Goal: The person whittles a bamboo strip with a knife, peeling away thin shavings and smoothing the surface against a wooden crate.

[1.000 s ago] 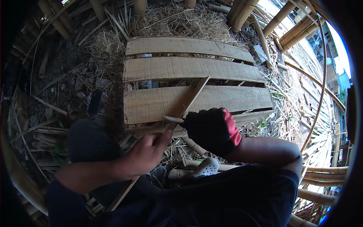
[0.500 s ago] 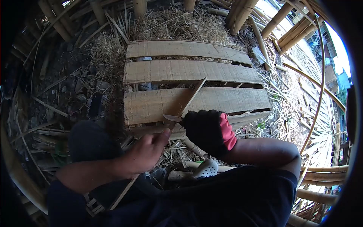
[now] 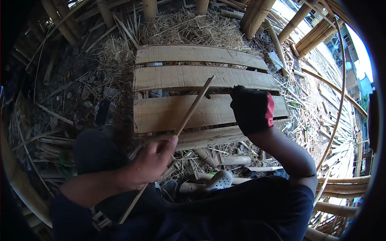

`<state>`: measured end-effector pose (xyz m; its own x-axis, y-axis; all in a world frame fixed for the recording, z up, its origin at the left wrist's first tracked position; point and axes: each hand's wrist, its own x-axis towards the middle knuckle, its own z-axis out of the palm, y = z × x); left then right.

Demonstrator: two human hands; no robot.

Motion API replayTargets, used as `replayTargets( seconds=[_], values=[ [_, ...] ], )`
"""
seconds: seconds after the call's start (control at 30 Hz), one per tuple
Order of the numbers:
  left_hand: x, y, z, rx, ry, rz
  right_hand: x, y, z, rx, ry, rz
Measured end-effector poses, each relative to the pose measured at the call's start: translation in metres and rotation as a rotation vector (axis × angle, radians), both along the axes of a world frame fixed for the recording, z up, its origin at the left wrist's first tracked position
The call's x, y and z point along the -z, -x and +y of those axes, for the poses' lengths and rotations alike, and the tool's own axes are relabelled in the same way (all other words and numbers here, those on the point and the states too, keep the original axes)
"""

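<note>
A thin bamboo strip (image 3: 194,105) slants from beneath my left forearm up over the slatted wooden bench. My bare left hand (image 3: 155,160) is closed round it, thumb on top, just in front of the bench's near edge. My right hand (image 3: 252,109), in a black glove with a red cuff, is above the right part of the bench, apart from the strip. Its fingers are curled, and whatever they hold is hidden in this view. Wide planks (image 3: 173,112) with gaps between them form the bench top.
Bamboo posts (image 3: 255,18) stand behind the bench. Dry shavings (image 3: 189,30) cover the ground beyond it, and cut bamboo strips (image 3: 307,116) lie at the right. A grey perforated shoe (image 3: 221,180) is below the bench. A long bent strip (image 3: 340,100) rises at the right.
My right hand has moved up and right, away from the strip. The knife blade seen earlier at the strip no longer shows. The strip's far end has shifted slightly left and up.
</note>
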<state>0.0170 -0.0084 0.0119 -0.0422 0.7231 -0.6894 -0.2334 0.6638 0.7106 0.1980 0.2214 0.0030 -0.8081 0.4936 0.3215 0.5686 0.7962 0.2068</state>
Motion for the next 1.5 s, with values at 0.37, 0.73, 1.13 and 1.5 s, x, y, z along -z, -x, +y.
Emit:
replayTargets(
  seconds=[0.37, 0.73, 1.13, 1.5],
  values=[
    [0.022, -0.003, 0.004, 0.005, -0.058, 0.095, -0.01, 0.019, -0.053, -0.2, 0.438, -0.071],
    [0.005, -0.006, 0.007, 0.087, -0.051, 0.243, 0.027, 0.025, -0.064, -0.415, 0.201, 0.099],
    [0.013, 0.003, 0.006, 0.075, -0.171, 0.281, 0.025, 0.035, -0.05, -0.444, 0.104, 0.049],
    [-0.002, 0.004, 0.005, 0.093, -0.145, 0.32, 0.036, 0.044, -0.017, -0.319, 0.11, 0.233]
  ],
)
